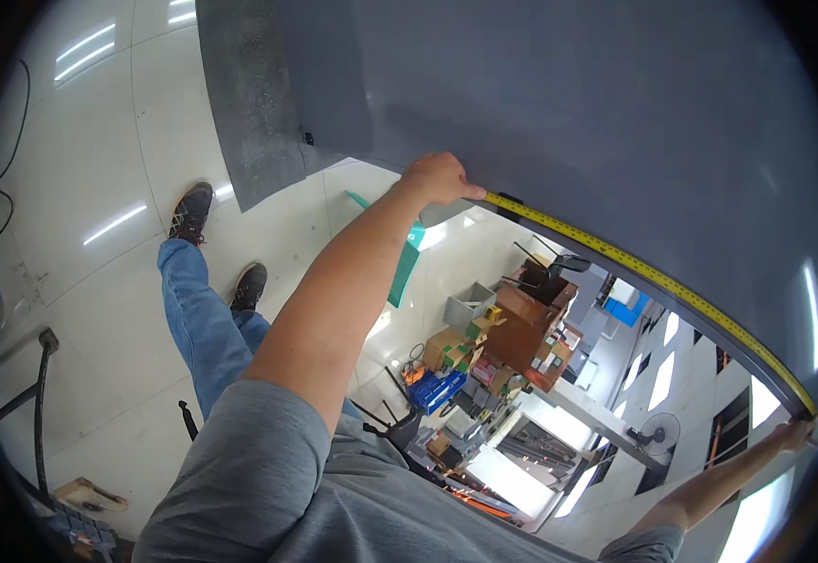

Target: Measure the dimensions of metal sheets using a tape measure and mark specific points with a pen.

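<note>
A yellow tape measure [636, 269] runs stretched along the near edge of a large, smooth grey sheet [568, 103]. My left hand [439, 178] is closed at the tape's left end, its thumb and fingers pinching the blade at the sheet's edge. Far off to the right, my right hand [792, 436] grips the tape's other end at that edge; its fingers are small and partly hidden near the picture's rim. Whatever tape case there may be cannot be made out. A small black piece [510, 199] shows under the tape close to my left hand.
A rough dark grey mat or sheet [251, 103] hangs beside the grey sheet. Below are a green plastic object [407, 263], a grey bin [470, 305], cardboard boxes [444, 349], a brown desk [522, 328] and a fan [658, 432]. A black cable [10, 178] lies on the tiled floor.
</note>
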`<action>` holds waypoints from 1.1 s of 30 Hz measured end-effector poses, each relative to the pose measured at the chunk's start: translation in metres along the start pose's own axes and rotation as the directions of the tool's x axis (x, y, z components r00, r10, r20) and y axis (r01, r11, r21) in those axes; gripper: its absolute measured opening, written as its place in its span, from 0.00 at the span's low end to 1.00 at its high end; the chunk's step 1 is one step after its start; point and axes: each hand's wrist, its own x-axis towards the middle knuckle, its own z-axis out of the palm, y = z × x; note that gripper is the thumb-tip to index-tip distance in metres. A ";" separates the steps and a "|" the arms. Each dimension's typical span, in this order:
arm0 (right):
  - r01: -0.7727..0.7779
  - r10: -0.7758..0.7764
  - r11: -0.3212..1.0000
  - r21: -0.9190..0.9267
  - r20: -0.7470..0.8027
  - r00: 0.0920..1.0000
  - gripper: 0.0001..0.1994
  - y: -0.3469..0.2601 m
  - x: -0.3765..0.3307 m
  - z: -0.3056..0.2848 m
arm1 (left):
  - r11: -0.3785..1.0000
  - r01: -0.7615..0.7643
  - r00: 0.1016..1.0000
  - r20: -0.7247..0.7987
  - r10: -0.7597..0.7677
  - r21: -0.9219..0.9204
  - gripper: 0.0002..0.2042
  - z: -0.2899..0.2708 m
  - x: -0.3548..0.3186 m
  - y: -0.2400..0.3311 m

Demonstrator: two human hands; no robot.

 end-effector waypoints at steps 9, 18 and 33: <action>-0.193 0.164 0.965 0.177 0.164 0.973 0.16 0.017 0.039 0.004 | 0.998 -0.056 0.995 0.085 0.059 -0.033 0.29 -0.003 0.008 -0.016; -0.198 0.167 0.937 0.287 0.130 0.977 0.11 -0.003 0.046 -0.053 | 0.995 -0.088 0.995 0.050 0.091 -0.054 0.29 0.008 0.015 -0.025; -0.235 0.165 0.760 0.606 0.170 0.972 0.18 0.045 -0.099 0.156 | 0.966 -0.193 0.972 0.172 0.163 0.175 0.28 -0.005 -0.013 0.012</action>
